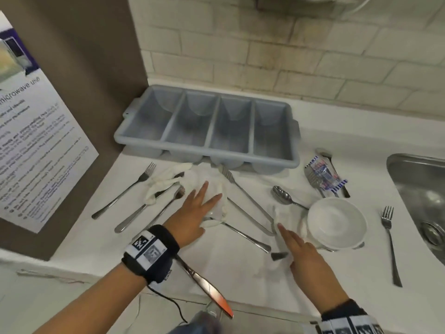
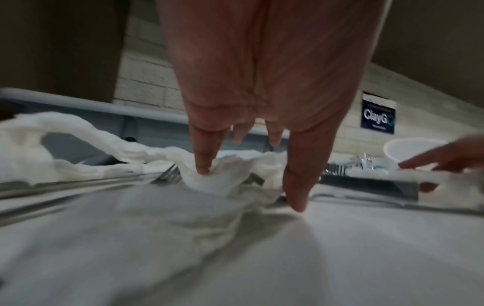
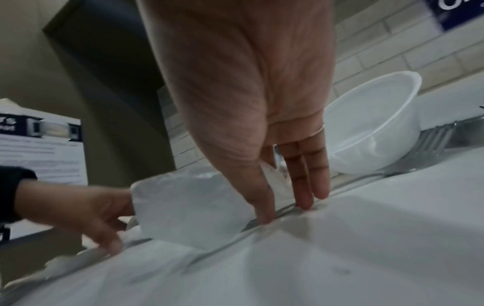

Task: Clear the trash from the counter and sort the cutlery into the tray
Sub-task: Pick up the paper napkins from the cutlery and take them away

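White tissue (image 1: 212, 189) lies under left hand (image 1: 195, 210), fingers straight; right hand (image 1: 301, 251) flat, nr clear wrap (image 3: 188, 209). Bunch tissue w/o snagging forks beneath

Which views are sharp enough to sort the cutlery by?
Head view: mostly sharp, tray and forks readable, slight smear at the edges. Left wrist view: motion-blurred, napkin soft. Right wrist view: blurred, dim, bowl bent by the wide lens.

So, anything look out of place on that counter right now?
Yes. The grey four-compartment cutlery tray holds nothing, while steel forks and spoons lie scattered, some under crumpled white paper napkins. One steel knife overhangs the counter's front edge.
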